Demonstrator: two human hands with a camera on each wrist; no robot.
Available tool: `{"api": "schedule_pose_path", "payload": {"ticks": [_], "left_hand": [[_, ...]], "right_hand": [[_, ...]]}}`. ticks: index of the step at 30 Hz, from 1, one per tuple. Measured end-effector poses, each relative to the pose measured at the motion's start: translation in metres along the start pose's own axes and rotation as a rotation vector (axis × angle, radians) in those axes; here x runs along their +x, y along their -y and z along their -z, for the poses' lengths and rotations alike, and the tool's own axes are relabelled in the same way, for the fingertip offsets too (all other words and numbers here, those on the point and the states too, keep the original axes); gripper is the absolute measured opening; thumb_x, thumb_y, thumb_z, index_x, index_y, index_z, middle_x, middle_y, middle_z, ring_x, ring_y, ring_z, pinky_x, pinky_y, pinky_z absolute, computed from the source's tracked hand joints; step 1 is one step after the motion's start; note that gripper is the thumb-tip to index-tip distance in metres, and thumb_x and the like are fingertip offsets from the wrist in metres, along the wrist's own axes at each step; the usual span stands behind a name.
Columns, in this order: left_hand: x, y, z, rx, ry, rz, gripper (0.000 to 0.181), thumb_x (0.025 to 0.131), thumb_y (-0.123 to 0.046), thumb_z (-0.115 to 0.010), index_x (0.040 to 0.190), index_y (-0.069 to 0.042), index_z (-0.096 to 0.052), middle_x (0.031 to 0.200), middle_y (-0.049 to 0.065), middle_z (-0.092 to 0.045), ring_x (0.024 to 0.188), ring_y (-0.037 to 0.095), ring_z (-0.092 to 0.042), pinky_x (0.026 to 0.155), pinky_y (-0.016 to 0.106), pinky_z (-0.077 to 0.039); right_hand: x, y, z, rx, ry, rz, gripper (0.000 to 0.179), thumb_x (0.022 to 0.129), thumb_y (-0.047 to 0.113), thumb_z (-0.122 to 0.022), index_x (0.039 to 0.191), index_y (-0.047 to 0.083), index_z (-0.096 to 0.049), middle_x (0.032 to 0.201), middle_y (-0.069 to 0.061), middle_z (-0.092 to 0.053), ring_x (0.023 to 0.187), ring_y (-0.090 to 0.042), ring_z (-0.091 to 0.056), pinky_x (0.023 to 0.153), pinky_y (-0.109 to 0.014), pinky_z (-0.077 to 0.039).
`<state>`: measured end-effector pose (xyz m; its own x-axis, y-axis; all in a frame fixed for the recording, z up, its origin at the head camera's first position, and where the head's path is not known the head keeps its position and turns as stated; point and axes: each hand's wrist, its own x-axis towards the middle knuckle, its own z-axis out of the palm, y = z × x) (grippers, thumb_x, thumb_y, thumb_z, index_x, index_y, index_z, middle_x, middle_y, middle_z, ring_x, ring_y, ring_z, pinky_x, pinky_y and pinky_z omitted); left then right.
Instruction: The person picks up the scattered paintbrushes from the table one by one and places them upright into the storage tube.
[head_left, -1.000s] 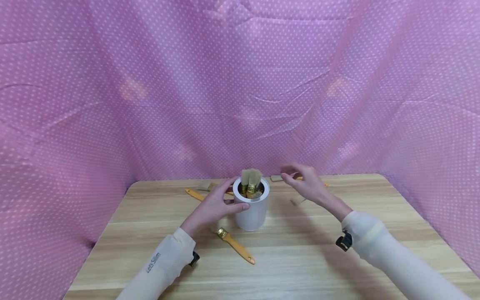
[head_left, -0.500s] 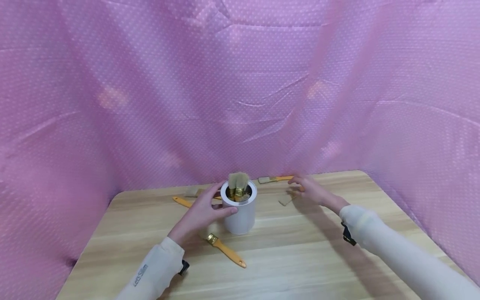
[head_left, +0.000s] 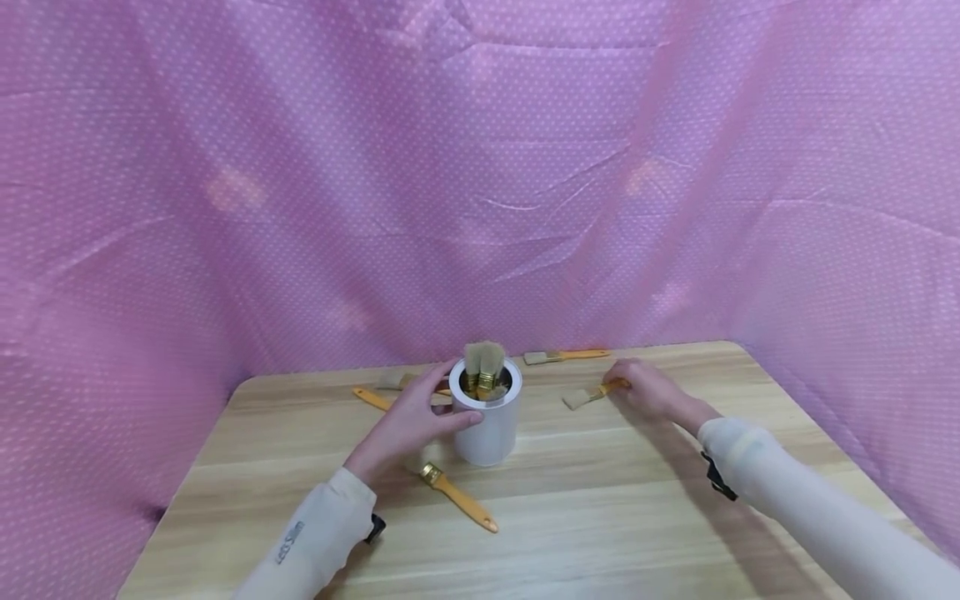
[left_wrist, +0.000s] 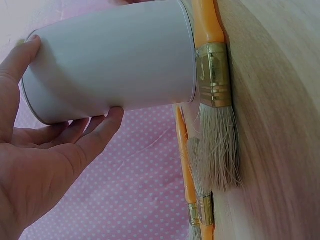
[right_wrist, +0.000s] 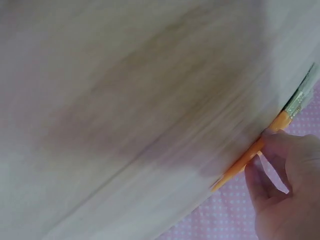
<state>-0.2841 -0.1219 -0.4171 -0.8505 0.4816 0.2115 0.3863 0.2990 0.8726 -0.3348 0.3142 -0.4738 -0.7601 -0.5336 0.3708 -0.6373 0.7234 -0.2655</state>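
My left hand (head_left: 408, 425) holds the side of a white can (head_left: 487, 433), thumb near its rim and fingers spread along its wall. The can (left_wrist: 110, 60) stands upright with several paintbrushes (head_left: 483, 371) in it, bristles up. At the right, my right hand (head_left: 648, 390) pinches the orange handle of a paintbrush (head_left: 590, 394) lying low over the table, its bristles pointing left. The right wrist view shows thumb and finger of the hand (right_wrist: 290, 185) on the handle (right_wrist: 245, 160).
One paintbrush (head_left: 459, 497) lies in front of the can. Another (head_left: 573, 355) lies along the table's back edge. Left of the can, partly behind the left hand, are an orange handle (head_left: 371, 399) and pale bristles (head_left: 390, 381). A pink dotted curtain (head_left: 480, 208) surrounds the wooden table (head_left: 600, 525).
My right hand has moved down and right from above the table to the paintbrush and taken hold of its handle. The left hand stays on the can; the head view has shifted slightly.
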Motion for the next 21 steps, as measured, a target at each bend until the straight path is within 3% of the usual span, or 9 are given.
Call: {"api": "schedule_pose_path", "payload": {"ticks": [5,10,18,21], "left_hand": [[-0.001,-0.003,-0.001,0.0,0.003,0.005,0.088,0.079,-0.046,-0.088,0.153,-0.032,-0.043,0.142,-0.007,-0.05,0.129,0.021,-0.049,0.097,0.037,-0.054],[0.001,-0.004,-0.001,-0.002,0.004,0.0,0.089,0.078,-0.045,-0.089,0.152,-0.029,-0.044,0.143,-0.007,-0.051,0.13,0.02,-0.049,0.1,0.038,-0.052],[0.002,-0.004,-0.002,0.006,0.002,0.006,0.09,0.077,-0.047,-0.089,0.153,-0.031,-0.044,0.143,-0.007,-0.05,0.13,0.021,-0.049,0.1,0.038,-0.051],[0.001,-0.004,-0.002,-0.002,0.006,-0.003,0.089,0.078,-0.045,-0.089,0.153,-0.029,-0.043,0.143,-0.006,-0.05,0.13,0.022,-0.049,0.1,0.039,-0.051]], "right_hand": [[0.001,0.004,0.0,-0.064,-0.013,0.088,0.018,0.084,-0.009,-0.077,0.098,0.002,-0.077,0.096,-0.008,-0.073,0.092,-0.029,-0.07,0.083,-0.047,-0.058],[0.004,0.01,0.0,-0.053,-0.073,0.101,0.02,0.083,-0.011,-0.077,0.1,0.001,-0.077,0.097,-0.01,-0.074,0.091,-0.029,-0.07,0.08,-0.047,-0.059],[0.019,0.025,0.007,0.226,-0.107,-0.025,0.023,0.087,-0.016,-0.069,0.108,-0.007,-0.072,0.099,-0.017,-0.07,0.085,-0.029,-0.068,0.073,-0.039,-0.061],[0.025,0.038,0.013,0.331,-0.148,-0.077,0.019,0.092,-0.011,-0.067,0.111,-0.009,-0.07,0.105,-0.019,-0.071,0.087,-0.031,-0.07,0.075,-0.037,-0.062]]}}
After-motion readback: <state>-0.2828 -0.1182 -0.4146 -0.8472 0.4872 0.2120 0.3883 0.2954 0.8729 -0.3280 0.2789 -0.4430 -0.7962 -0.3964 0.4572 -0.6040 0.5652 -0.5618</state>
